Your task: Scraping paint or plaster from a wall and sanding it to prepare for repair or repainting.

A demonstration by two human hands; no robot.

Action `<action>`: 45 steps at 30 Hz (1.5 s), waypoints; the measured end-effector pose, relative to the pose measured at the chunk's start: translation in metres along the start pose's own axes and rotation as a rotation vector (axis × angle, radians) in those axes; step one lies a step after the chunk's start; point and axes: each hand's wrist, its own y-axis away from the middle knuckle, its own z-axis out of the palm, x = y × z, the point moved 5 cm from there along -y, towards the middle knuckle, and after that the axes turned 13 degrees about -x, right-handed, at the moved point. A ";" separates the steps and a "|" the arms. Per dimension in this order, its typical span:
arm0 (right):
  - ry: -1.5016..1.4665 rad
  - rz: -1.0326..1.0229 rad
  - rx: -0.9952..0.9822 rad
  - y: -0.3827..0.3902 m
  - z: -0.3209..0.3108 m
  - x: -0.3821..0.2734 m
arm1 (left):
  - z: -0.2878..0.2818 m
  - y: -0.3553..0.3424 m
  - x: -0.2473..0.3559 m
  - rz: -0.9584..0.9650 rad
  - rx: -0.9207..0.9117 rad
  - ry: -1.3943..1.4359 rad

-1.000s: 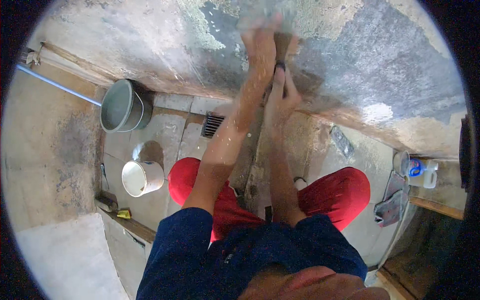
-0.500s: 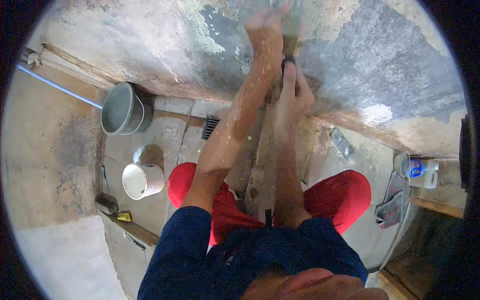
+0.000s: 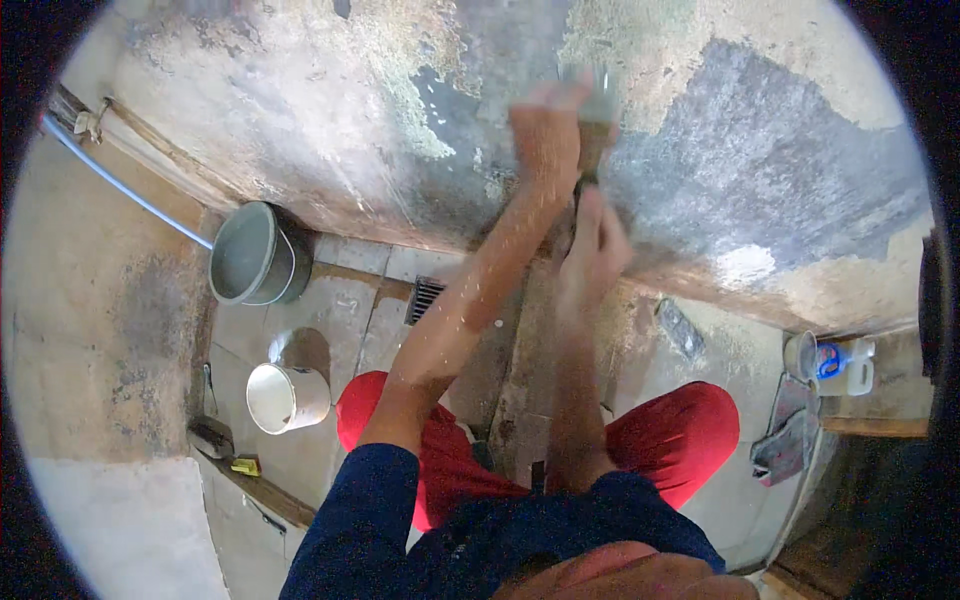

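Note:
A blurred scraper [image 3: 597, 130], with a wide flat end and dark handle, is held against the mottled, peeling wall [image 3: 760, 150] at the upper middle. My left hand [image 3: 545, 125] has its fingers closed on the upper, flat part. Just below it, my right hand [image 3: 595, 250] is wrapped round the dark handle. Both forearms are flecked with pale bits. The wall shows grey, white and pale green patches around the tool.
A grey bucket [image 3: 240, 250] and smaller white bucket [image 3: 271, 398] stand left, near a blue pipe [image 3: 125, 188] and yellow item [image 3: 246, 466]. A floor drain [image 3: 425, 297] lies behind my left forearm. Right are a bowl [image 3: 801, 355], plastic jugs [image 3: 858, 370] and grey cloth [image 3: 780, 445].
The whole scene sits lower in the picture than before. Both hands and the scraper have shifted slightly rightward along the wall, with both grips kept on the tool.

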 end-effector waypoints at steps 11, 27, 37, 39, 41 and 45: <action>-0.030 -0.043 -0.056 -0.009 0.012 -0.013 | -0.041 -0.022 0.056 0.249 0.331 1.010; -0.086 -0.102 -0.004 0.009 0.007 0.006 | -0.033 -0.023 0.055 0.149 0.218 1.090; 0.017 -0.154 0.022 0.004 0.016 -0.022 | -0.053 -0.042 0.061 0.217 0.276 1.120; 0.122 -0.246 -0.051 0.000 0.018 -0.044 | -0.046 -0.039 0.056 0.206 0.327 1.076; 0.090 -0.242 -0.006 0.000 0.004 0.003 | -0.035 -0.040 0.053 0.218 0.370 1.037; -0.097 -0.154 0.004 0.025 0.022 -0.026 | -0.024 -0.048 0.035 0.081 0.152 1.277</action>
